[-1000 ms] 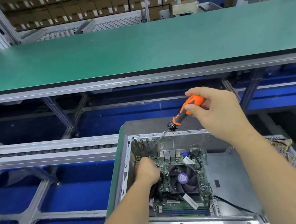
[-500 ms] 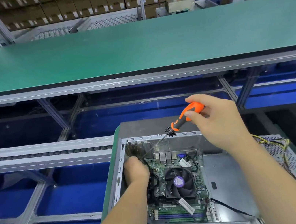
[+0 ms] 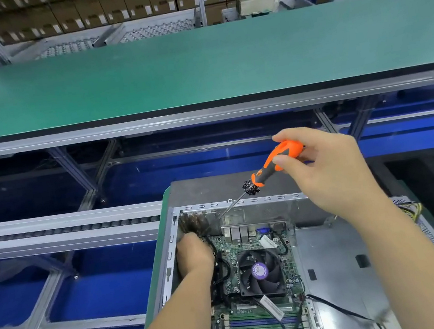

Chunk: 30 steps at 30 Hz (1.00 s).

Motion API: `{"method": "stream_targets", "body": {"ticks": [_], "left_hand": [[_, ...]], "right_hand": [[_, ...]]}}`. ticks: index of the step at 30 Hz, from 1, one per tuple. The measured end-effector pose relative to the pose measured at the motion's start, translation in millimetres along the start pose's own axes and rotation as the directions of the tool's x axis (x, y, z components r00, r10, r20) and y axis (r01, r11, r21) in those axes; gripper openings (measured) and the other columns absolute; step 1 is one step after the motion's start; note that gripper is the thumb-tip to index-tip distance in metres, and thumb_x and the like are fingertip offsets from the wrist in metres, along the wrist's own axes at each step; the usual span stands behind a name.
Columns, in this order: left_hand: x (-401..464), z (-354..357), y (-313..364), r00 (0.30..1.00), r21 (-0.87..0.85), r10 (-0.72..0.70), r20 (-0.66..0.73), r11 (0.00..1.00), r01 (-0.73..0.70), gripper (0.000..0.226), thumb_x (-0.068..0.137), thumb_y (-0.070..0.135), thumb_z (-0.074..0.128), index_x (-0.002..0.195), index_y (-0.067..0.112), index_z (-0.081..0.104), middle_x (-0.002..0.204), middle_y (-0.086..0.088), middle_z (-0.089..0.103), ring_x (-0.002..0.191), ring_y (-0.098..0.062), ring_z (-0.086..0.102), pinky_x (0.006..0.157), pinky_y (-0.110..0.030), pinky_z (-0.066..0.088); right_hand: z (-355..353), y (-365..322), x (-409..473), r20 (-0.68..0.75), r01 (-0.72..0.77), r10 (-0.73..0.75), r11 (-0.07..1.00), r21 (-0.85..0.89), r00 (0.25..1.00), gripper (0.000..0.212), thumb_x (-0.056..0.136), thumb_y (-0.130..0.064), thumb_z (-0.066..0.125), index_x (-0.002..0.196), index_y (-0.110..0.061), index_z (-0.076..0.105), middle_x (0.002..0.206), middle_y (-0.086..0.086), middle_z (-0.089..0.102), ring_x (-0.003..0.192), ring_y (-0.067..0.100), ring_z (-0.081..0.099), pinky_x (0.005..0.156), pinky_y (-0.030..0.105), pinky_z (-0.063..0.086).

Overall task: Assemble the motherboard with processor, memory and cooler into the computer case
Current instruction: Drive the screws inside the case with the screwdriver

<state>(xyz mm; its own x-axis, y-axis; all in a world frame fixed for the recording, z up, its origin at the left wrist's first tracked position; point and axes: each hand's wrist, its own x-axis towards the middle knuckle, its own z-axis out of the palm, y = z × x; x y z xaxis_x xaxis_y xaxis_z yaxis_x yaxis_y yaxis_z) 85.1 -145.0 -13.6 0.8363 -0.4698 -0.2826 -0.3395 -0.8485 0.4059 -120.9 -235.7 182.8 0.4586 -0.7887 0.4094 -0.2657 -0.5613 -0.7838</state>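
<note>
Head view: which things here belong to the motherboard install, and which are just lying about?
In the job:
- computer case, open
- motherboard inside it
- cooler fan on the board
- screwdriver, held by the right hand
- left hand, at the board's far left corner

Lying about:
- green conveyor belt
- stacked cartons behind
- roller rail

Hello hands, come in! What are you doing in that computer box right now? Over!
Right hand grips orange screwdriver, tip angled into case. Left hand down on motherboard far-left corner, fingers hidden. Black cable beside left hand.
</note>
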Motion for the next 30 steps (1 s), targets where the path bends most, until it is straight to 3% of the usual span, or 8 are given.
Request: {"method": "stream_targets", "body": {"ticks": [8, 14, 20, 24, 30], "left_hand": [[4.6, -0.4, 2.7, 1.0, 0.08, 0.024, 0.02, 0.996, -0.026, 0.009, 0.091, 0.009, 0.062, 0.094, 0.007, 0.071, 0.095, -0.013, 0.071, 0.085, -0.033, 0.068, 0.075, -0.041, 0.06], [4.0, 0.6, 3.0, 0.999, 0.118, 0.05, 0.013, 0.992, -0.051, 0.011, 0.09, 0.006, 0.061, 0.096, 0.003, 0.07, 0.095, -0.015, 0.071, 0.077, -0.032, 0.064, 0.062, -0.035, 0.054], [2.4, 0.7, 6.4, 0.997, 0.178, 0.079, 0.015, 0.981, -0.081, 0.009, 0.089, 0.006, 0.064, 0.096, 0.005, 0.069, 0.094, -0.012, 0.07, 0.075, -0.029, 0.061, 0.063, -0.034, 0.054], [4.0, 2.4, 4.4, 0.994, 0.207, 0.104, -0.015, 0.973, -0.099, 0.016, 0.091, 0.004, 0.061, 0.104, 0.003, 0.069, 0.11, -0.013, 0.066, 0.092, -0.032, 0.068, 0.068, -0.037, 0.054], [4.0, 3.9, 2.8, 0.986, 0.286, 0.163, -0.034, 0.947, -0.147, 0.021, 0.091, -0.003, 0.056, 0.106, 0.006, 0.068, 0.113, -0.011, 0.062, 0.096, -0.031, 0.066, 0.074, -0.038, 0.055]], "right_hand": [[-17.2, 0.2, -10.3, -0.048, -0.005, 0.007, 0.999, 0.035, 0.999, 0.033, 0.087, -0.01, 0.075, 0.098, -0.039, 0.065, 0.083, -0.01, 0.074, 0.078, 0.008, 0.073, 0.07, 0.009, 0.05], [-23.1, -1.1, -15.9, -0.043, -0.023, 0.027, 0.997, 0.071, 0.999, 0.039, 0.087, -0.011, 0.075, 0.095, -0.047, 0.062, 0.084, -0.008, 0.074, 0.078, 0.01, 0.074, 0.076, 0.021, 0.057], [-24.0, 2.3, -17.9, -0.041, -0.034, 0.036, 0.998, 0.059, 0.998, 0.037, 0.087, -0.011, 0.075, 0.097, -0.044, 0.064, 0.085, -0.01, 0.074, 0.078, 0.011, 0.074, 0.076, 0.02, 0.056], [-22.6, 3.9, -17.6, -0.042, -0.033, 0.036, 0.997, 0.065, 0.998, 0.039, 0.087, -0.01, 0.075, 0.095, -0.047, 0.063, 0.083, -0.011, 0.074, 0.079, 0.01, 0.074, 0.077, 0.021, 0.057], [-19.4, 4.7, -17.0, -0.041, -0.02, 0.022, 0.998, 0.06, 0.999, 0.038, 0.087, -0.01, 0.075, 0.097, -0.045, 0.063, 0.083, -0.018, 0.072, 0.08, 0.006, 0.073, 0.075, 0.013, 0.054]]}}
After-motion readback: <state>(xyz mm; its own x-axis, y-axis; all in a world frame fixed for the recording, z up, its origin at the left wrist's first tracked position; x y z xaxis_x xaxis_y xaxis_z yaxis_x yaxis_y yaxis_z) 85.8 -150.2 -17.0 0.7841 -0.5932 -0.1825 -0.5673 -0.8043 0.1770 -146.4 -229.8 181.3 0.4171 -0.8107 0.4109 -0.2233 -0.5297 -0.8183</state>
